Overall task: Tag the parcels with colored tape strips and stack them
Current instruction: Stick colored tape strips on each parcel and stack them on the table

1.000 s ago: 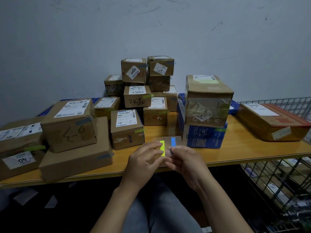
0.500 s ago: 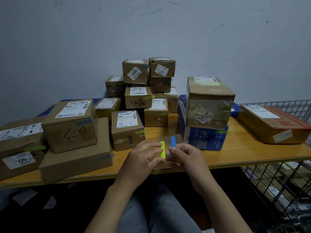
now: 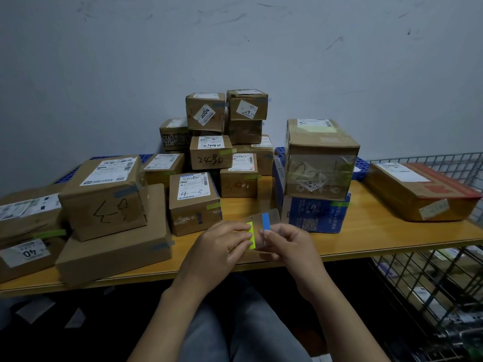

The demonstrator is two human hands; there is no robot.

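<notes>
Over the table's front edge I hold a small clear card [image 3: 271, 218] carrying a yellow-green tape strip [image 3: 251, 235] and a blue tape strip [image 3: 266, 221]. My left hand [image 3: 222, 246] grips the card's left side, thumb by the yellow-green strip. My right hand [image 3: 287, 244] pinches the lower end of the blue strip. Several cardboard parcels crowd the wooden table [image 3: 366, 231], among them one marked "4-3" [image 3: 193, 202] just behind my left hand and a blue printed box [image 3: 316, 215] under a taped brown box [image 3: 321, 160].
A flat parcel with red tape [image 3: 420, 192] lies at the right. A wire cage [image 3: 431, 296] stands at the right, reaching below the table. Large parcels [image 3: 104, 194] are stacked at the left. A grey wall closes the back. My knees are under the table edge.
My hands with the card have shifted slightly right and up. The right fingers now pinch the blue strip's lower end; the parcels have not moved.
</notes>
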